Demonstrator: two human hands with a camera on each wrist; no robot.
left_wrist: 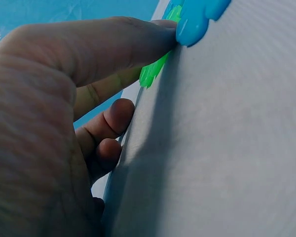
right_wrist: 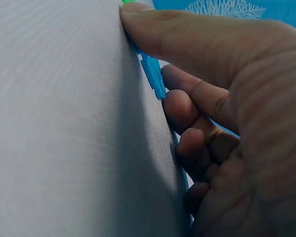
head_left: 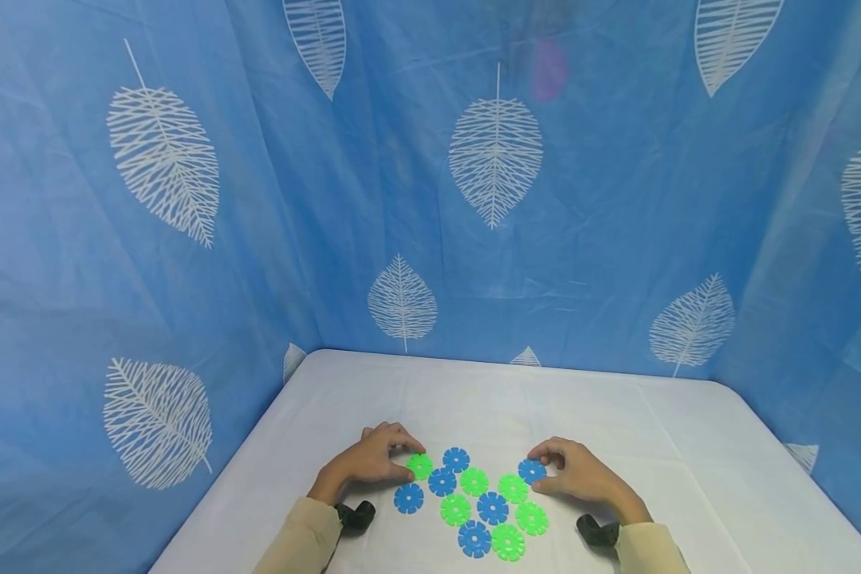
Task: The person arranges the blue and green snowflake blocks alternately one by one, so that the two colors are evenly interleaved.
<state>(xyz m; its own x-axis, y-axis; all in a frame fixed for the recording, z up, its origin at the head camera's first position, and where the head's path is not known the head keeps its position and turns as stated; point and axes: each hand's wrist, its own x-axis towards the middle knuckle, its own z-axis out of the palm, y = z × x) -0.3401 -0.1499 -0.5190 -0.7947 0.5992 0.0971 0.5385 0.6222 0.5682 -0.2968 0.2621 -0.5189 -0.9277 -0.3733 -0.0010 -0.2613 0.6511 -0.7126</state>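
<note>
Flat notched interlocking discs in green and blue lie in a loose cluster on the white table. At its left end, my left hand (head_left: 375, 461) pinches a green interlocking disc (head_left: 419, 466) between thumb and index finger. In the left wrist view this green disc (left_wrist: 150, 74) shows partly behind the thumb, with a blue disc (left_wrist: 193, 22) right at the thumb tip. My right hand (head_left: 577, 472) holds a blue interlocking disc (head_left: 532, 471) at the cluster's right end, thumb at the near edge and index finger at the far edge. The other right fingers (right_wrist: 191, 145) curl close to the tabletop.
Between the hands are more blue discs (head_left: 493, 508) and green discs (head_left: 456, 509), some edge to edge. The white tabletop (head_left: 588, 406) reaches back to a blue curtain (head_left: 588, 239) with white leaf prints, which hangs behind and at both sides. Dark wrist straps (head_left: 356, 518) sit at the sleeves.
</note>
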